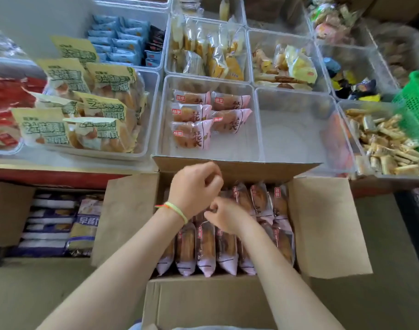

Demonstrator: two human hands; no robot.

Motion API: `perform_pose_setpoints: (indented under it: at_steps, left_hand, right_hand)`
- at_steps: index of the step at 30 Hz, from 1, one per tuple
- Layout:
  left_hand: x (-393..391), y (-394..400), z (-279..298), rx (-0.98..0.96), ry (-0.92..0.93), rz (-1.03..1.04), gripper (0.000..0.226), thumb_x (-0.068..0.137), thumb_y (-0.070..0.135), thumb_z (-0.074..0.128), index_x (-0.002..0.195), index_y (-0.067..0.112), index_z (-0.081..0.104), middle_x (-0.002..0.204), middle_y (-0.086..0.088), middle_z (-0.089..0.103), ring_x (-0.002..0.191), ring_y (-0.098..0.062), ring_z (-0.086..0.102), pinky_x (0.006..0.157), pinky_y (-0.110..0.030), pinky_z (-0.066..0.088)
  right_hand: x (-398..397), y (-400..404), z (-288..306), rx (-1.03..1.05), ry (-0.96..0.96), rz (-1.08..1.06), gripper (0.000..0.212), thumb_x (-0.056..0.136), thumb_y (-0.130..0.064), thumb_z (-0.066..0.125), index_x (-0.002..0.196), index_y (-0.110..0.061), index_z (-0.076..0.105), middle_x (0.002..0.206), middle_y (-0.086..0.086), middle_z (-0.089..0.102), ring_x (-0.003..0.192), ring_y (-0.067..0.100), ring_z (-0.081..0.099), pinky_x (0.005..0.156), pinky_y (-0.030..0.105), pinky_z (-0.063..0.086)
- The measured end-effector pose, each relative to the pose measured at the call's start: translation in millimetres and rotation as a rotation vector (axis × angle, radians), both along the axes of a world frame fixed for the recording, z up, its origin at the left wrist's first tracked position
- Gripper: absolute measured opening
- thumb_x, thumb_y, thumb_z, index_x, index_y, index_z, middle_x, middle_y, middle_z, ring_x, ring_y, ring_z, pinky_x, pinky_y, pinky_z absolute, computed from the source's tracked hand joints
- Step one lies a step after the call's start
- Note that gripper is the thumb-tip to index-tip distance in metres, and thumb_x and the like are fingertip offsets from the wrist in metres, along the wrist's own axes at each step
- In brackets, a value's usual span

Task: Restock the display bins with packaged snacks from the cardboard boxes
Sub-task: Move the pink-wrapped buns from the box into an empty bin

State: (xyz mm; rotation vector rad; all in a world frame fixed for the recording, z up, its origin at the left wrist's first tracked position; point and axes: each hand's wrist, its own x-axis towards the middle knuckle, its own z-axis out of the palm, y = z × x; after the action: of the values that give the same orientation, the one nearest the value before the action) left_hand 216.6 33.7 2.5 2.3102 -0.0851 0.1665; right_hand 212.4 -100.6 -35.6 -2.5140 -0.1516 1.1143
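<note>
A: Stock location?
B: Pink snack packets (227, 248) upright in open cardboard box (327, 225); five lie in clear display bin (163, 129).
A: Hands?
B: Left hand (195, 189) curled, apparently empty; right hand (224, 216) curled over packets, grasp unclear.

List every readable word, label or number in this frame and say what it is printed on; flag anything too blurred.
"桃李" on the small red tag of the pink bread packets in the clear bin.
"花式" in large strokes on those same packets.
"早餐" on a purple-and-white pack in the left box; the rest is cut off.
Yellow bags: large green characters, too distorted to read.
Packets in the open cardboard box: red tags blurred.
</note>
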Motion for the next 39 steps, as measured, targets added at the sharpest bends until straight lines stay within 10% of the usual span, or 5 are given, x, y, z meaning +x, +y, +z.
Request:
perform_pose_setpoints:
  at_steps: [12, 19, 25, 33, 39]
  left_hand:
    - [-61, 22, -45, 0.025, 0.407, -0.007, 0.034, 0.077, 0.035, 0.049, 0.101, 0.023, 0.07, 0.096, 0.003, 0.063, 0.097, -0.018, 0.058, 0.08, -0.029, 0.046]
    - [-61, 24, -27, -0.614, 0.671, 0.192, 0.098, 0.059, 0.07, 0.077, 0.138, 0.02, 0.045, 0.121, 0.003, 0.063, 0.107, -0.013, 0.065, 0.098, -0.035, 0.051]
    - [-52, 16, 5, -0.997, 0.563, -0.059, 0.043, 0.083, 0.028, 0.078, 0.119, 0.009, 0.065, 0.114, -0.015, 0.071, 0.108, -0.033, 0.068, 0.097, -0.048, 0.052]
    - [-8, 12, 39, -0.797, 0.273, 0.146, 0.034, 0.094, 0.044, 0.061, 0.082, 0.012, 0.058, 0.068, 0.005, 0.061, 0.063, -0.007, 0.057, 0.062, -0.025, 0.049]
    - [65, 40, 45, -0.201, 0.257, 0.24, 0.023, 0.097, 0.028, 0.053, 0.108, 0.013, 0.067, 0.102, -0.004, 0.07, 0.098, -0.023, 0.063, 0.086, -0.034, 0.047]
  right_hand:
    - [-56, 3, -37, 0.102, -0.098, -0.266, 0.018, 0.095, -0.01, 0.054, 0.095, -0.013, 0.071, 0.099, -0.004, 0.054, 0.1, 0.02, 0.057, 0.076, 0.025, 0.045]
    - [-36, -24, 46, 0.742, -0.064, -0.579, 0.019, 0.104, -0.024, 0.049, 0.091, -0.027, 0.063, 0.088, -0.004, 0.063, 0.09, 0.015, 0.057, 0.094, 0.041, 0.045]
    - [-29, -17, 76, 0.952, -0.032, -0.76, 0.073, 0.075, -0.067, 0.073, 0.129, -0.025, 0.05, 0.125, 0.004, 0.068, 0.123, 0.02, 0.06, 0.109, 0.05, 0.042]
    - [7, -16, 114, 0.901, -0.122, -0.508, 0.049, 0.085, -0.021, 0.079, 0.129, -0.017, 0.059, 0.113, -0.004, 0.074, 0.109, 0.01, 0.068, 0.104, 0.036, 0.05]
    - [99, -12, 141, 0.593, -0.634, -0.509, 0.051, 0.077, -0.035, 0.084, 0.12, -0.024, 0.06, 0.109, -0.008, 0.069, 0.098, 0.01, 0.065, 0.083, 0.031, 0.055]
